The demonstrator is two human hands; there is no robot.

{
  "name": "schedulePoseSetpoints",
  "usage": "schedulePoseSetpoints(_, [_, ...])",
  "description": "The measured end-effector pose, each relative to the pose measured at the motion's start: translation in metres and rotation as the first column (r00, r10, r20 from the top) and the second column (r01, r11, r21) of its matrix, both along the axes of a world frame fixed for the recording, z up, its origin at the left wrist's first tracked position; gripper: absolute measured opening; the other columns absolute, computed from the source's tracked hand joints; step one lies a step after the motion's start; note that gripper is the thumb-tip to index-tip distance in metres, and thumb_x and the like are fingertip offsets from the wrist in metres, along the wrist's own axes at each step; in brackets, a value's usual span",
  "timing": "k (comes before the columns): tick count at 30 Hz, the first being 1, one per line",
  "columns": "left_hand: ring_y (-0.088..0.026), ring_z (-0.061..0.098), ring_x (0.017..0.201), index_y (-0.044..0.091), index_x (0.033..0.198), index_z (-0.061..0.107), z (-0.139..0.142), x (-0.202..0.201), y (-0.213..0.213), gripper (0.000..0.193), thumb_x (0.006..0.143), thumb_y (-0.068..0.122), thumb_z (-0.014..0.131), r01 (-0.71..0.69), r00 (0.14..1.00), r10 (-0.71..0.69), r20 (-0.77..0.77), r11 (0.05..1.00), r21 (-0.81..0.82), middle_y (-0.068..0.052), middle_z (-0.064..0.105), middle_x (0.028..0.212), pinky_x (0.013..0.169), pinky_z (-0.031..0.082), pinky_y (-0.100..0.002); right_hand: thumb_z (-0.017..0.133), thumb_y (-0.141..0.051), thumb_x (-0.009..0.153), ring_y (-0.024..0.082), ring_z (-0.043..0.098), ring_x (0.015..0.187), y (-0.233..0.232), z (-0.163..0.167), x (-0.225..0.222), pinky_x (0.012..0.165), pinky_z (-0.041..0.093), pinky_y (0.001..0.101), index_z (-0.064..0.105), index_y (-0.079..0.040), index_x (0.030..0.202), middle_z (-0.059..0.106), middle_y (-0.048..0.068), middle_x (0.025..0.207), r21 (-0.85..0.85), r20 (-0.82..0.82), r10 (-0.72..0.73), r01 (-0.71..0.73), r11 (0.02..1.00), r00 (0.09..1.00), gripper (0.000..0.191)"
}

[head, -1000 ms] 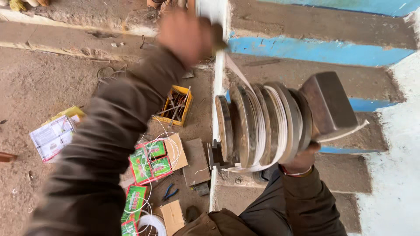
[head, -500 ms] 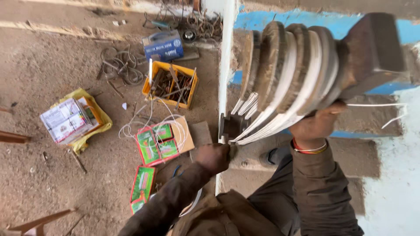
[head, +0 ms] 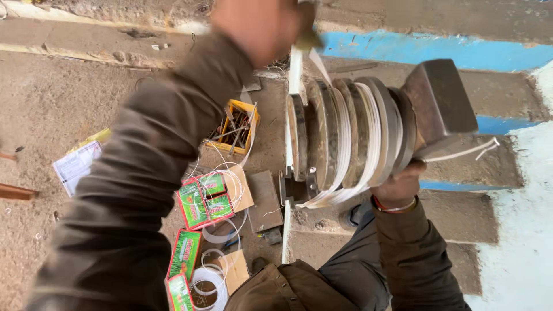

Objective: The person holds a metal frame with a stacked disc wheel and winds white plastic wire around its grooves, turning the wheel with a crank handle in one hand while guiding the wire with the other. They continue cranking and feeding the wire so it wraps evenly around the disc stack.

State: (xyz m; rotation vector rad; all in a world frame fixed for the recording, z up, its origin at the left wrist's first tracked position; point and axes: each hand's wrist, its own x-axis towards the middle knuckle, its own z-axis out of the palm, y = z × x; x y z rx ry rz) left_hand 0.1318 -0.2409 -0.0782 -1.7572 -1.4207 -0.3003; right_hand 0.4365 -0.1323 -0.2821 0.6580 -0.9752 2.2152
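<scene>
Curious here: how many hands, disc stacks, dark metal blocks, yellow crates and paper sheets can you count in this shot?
Bare hands: 2 (left hand, blurred; right hand, under the stack)
Stack of round discs wound with white strip: 1
Dark metal block: 1
Yellow crate of rusty metal pieces: 1
White printed paper sheet: 1
Total: 6

Matt wooden reel [head: 345, 138], smooth white plastic strip [head: 340, 198], rough dusty concrete floor [head: 52, 109].
</scene>
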Motion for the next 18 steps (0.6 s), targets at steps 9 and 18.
schedulePoseSetpoints(9, [-0.034, 0.069, 0.091, 0.021, 0.113, 0.071, -0.335, 0.091, -0.049, 0.036, 0.081, 0.035, 0.065, -0.071, 0.754, 0.494, 0.432, 0.716, -0.695, -0.014, 0.071, 0.105, 0.074, 0.057, -0.048, 0.066, -0.055, 0.1, 0.024, 0.051, 0.147, 0.01, -0.003, 0.007, 0.131, 0.038, 0.0458, 0.04, -0.014, 0.16, 0.052, 0.009, 0.16, 0.066, 0.052, -0.192, 0.189, 0.98, 0.98, 0.077])
schedulePoseSetpoints(18, [-0.029, 0.068, 0.068, 0.013, 0.081, 0.063, -0.199, 0.127, -0.14, 0.017, 0.092, 0.025, 0.068, 0.168, 0.732, -0.041, 0.68, 0.978, -0.122, -0.006, 0.067, 0.08, 0.056, 0.053, -0.045, 0.024, -0.041, 0.12, 0.031, 0.046, 0.148, 0.027, 0.012, -0.034, 0.133, 0.031, 0.041, 0.026, -0.003, 0.163, 0.039, 0.018, 0.164, 0.706, -0.356, -0.916, 0.695, -0.135, 0.184, 0.057])
